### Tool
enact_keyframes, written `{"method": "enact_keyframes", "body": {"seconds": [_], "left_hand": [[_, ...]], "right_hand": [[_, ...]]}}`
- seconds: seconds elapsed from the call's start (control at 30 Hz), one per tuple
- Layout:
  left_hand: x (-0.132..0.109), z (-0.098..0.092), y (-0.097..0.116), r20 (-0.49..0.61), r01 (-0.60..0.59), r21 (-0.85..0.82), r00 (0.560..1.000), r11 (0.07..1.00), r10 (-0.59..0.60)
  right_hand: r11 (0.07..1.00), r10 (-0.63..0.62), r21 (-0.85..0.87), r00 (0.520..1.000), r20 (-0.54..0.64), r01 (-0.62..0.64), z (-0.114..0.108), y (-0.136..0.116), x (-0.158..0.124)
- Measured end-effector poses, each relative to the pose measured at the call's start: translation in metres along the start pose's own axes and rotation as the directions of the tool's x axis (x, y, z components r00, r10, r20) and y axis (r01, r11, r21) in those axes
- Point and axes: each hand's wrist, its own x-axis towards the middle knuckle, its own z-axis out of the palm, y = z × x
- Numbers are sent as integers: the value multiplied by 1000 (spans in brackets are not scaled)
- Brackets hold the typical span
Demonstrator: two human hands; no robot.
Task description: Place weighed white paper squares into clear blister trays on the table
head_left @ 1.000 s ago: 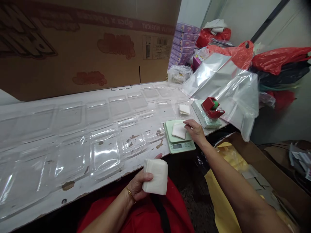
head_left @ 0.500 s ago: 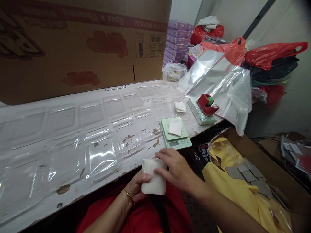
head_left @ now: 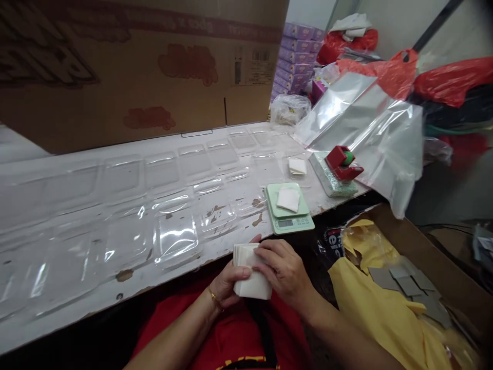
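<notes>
My left hand (head_left: 228, 281) is wrapped round a thick stack of white square sheets (head_left: 250, 280), held over my lap at the table's near edge. My right hand (head_left: 283, 270) lies on top of the stack, its fingers curled over the upper sheets. Just beyond, a small green scale (head_left: 288, 209) carries a few white sheets (head_left: 288, 199). A second small pile of white sheets (head_left: 297, 166) lies further back on the table.
Rows of clear plastic pouches (head_left: 173, 234) cover the white table (head_left: 127, 288). A large cardboard box (head_left: 134, 67) stands behind. A red tape dispenser (head_left: 342, 162) and big clear bags (head_left: 370, 128) sit right. A carton with yellow plastic and grey squares (head_left: 408, 280) is lower right.
My right hand left the scale, where it had set sheets down, and came back to the stack in my left hand. It now rests curled on the top sheets.
</notes>
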Motion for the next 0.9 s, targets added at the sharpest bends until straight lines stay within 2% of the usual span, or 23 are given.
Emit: {"method": "enact_keyframes", "body": {"seconds": [0.1,0.27,0.43,0.53,0.73,0.9], "left_hand": [[-1,4,4,-1,-21,-10,1000,1000,21],[1,5,7,-1,-29,-51,1000,998,29],[2,2,6,43,-12,-95,999,995,16],[0,-1,5,52,-9,-116,999,993,15],[-4,-8,5,76,20,-186,997,982,-6],[-7,-11,6,84,40,-204,996,978,-24]], "right_hand": [[999,-24,37,999,-43,26,-8,-3,-6],[981,-184,-41,975,124,190,-15,-20,-15],[970,-194,-112,963,188,217,-8,-27,-14],[974,-184,-92,961,207,207,-9,-26,-9],[994,-110,28,962,252,106,-13,-23,1],[990,-79,130,966,247,48,-10,-20,9]]}}
